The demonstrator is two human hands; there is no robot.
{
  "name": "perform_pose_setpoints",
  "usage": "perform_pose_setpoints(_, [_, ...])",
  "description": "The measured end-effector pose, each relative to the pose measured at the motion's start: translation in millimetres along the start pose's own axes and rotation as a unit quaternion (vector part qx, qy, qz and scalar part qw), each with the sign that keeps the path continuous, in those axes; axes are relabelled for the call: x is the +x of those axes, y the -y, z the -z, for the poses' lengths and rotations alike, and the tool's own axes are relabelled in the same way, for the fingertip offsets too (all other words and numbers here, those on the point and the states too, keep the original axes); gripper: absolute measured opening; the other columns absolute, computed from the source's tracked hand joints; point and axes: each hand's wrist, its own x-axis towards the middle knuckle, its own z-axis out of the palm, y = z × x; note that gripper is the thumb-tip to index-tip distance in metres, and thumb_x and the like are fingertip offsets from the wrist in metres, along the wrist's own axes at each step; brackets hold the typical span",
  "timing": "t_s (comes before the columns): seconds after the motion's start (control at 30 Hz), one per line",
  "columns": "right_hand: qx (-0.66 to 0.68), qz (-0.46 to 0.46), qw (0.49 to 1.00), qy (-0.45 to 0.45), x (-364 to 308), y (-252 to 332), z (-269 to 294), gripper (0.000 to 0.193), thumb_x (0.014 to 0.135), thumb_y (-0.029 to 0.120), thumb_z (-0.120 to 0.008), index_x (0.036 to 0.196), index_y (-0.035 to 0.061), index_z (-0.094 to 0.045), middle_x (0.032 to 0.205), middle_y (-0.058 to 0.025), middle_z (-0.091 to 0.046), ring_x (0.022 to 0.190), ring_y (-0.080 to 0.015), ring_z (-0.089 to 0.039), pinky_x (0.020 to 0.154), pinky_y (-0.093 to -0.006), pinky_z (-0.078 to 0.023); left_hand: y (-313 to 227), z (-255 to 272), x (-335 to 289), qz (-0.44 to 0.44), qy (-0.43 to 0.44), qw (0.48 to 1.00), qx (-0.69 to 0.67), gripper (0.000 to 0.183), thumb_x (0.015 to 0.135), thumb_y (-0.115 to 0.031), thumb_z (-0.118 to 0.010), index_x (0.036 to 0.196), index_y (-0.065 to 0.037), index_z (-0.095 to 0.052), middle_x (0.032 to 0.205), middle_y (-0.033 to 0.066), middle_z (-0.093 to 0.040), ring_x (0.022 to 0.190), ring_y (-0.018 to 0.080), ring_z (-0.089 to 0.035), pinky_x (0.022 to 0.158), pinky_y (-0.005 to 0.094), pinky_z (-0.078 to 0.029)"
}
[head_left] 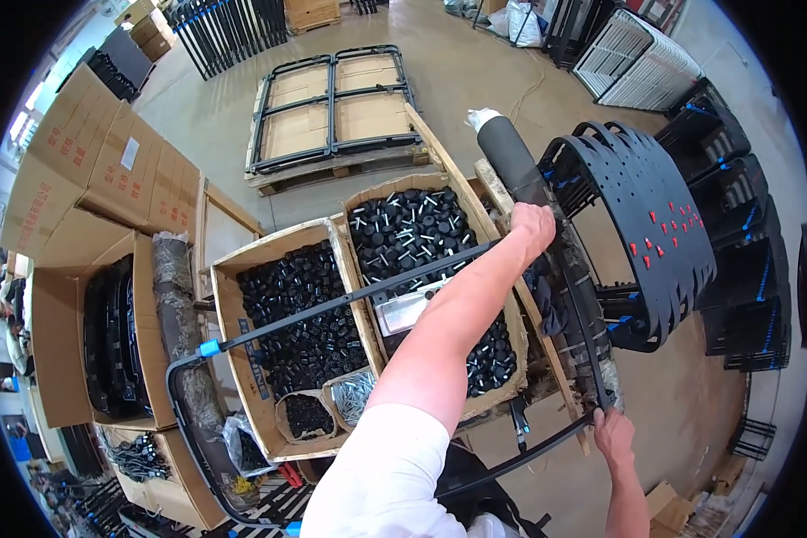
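Note:
A large black tubular metal frame (368,290) with rounded corners and blue bands lies tilted across the space in front of me, over the bins. My left hand (533,224) reaches across to the right, its fingers wrapped round the frame at the far right corner. At the near right corner, my right hand (614,435) is closed on the tube. Beneath the frame, a wooden bin (229,332) holds many small black plastic parts. Beside it, a second bin (357,193) contains black knobs with metal studs. My left forearm hides part of that bin and a clear-topped box (402,312).
Padded rollers (177,305) flank the bins, another (583,296) on the right. Open cartons (63,359) stand left. Curved black perforated panels (646,206) with red pieces are at right. A pallet of frames (332,154) lies beyond. Small boxes of screws (354,393) sit near me.

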Motion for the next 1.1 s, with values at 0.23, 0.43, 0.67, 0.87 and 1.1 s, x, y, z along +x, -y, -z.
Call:
perform_pose_setpoints(0.23, [0.142, -0.134, 0.962, 0.191, 4.3, 5.1, 17.7, 0.06, 0.109, 0.046, -0.045, 0.084, -0.0009, -0.073, 0.082, -0.0236, -0.075, 0.082, -0.0459, -0.073, 0.082, -0.0545, -0.057, 8.0, -7.6, 1.5, -0.102, -0.037, 0.991, 0.079, 0.028, 0.108, -0.02, -0.042, 0.121, -0.009, -0.064, 0.109, 0.0134, -0.078, 0.106, 0.0283, -0.073, 0.089, 0.042, -0.05])
perform_pose_setpoints(0.43, [0.113, -0.089, 0.961, 0.235, 3.0, 2.7, 26.5, 0.062, 0.098, 0.06, -0.058, 0.096, -0.0002, -0.073, 0.092, -0.0262, -0.075, 0.091, -0.0455, -0.073, 0.085, -0.0533, -0.057, 33.6, 5.0, -15.9, -0.092, -0.034, 0.995, -0.012, 0.038, 0.102, -0.038, -0.059, 0.124, -0.006, -0.06, 0.11, 0.0136, -0.077, 0.11, 0.0315, -0.072, 0.097, 0.0443, -0.051])
perform_pose_setpoints(0.67, [0.013, 0.025, 0.997, 0.073, -12.9, 8.3, 30.9, 0.05, 0.089, 0.049, -0.07, 0.092, -0.0007, -0.07, 0.087, -0.0273, -0.073, 0.089, -0.0476, -0.071, 0.081, -0.0563, -0.056, 214.0, 7.0, -125.0, 0.086, -0.099, 0.991, -0.034, 0.026, 0.098, -0.028, -0.06, 0.112, -0.008, -0.067, 0.112, 0.018, -0.07, 0.109, 0.0402, -0.069, 0.092, 0.0516, -0.057])
perform_pose_setpoints(0.87, [0.039, -0.002, 0.998, 0.044, 1.3, -9.3, 2.7, 0.045, 0.093, 0.041, -0.064, 0.097, -0.0029, -0.069, 0.095, -0.0294, -0.074, 0.094, -0.0459, -0.072, 0.084, -0.055, -0.057, 262.3, -28.5, -190.2, 0.049, 0.061, 0.996, 0.043, 0.039, 0.089, -0.03, -0.078, 0.12, -0.011, -0.066, 0.117, 0.0146, -0.07, 0.116, 0.0354, -0.068, 0.096, 0.048, -0.057])
perform_pose_setpoints(1.1, [0.012, -0.052, 0.998, 0.042, -4.2, 9.8, 16.6, 0.054, 0.101, 0.05, -0.058, 0.089, -0.0007, -0.072, 0.083, -0.0244, -0.074, 0.084, -0.0457, -0.073, 0.079, -0.0522, -0.058, 260.8, -52.9, -183.1, 0.034, 0.033, 0.995, 0.092, 0.036, 0.09, -0.023, -0.077, 0.117, -0.006, -0.061, 0.118, 0.0119, -0.07, 0.114, 0.0304, -0.067, 0.095, 0.0416, -0.057])
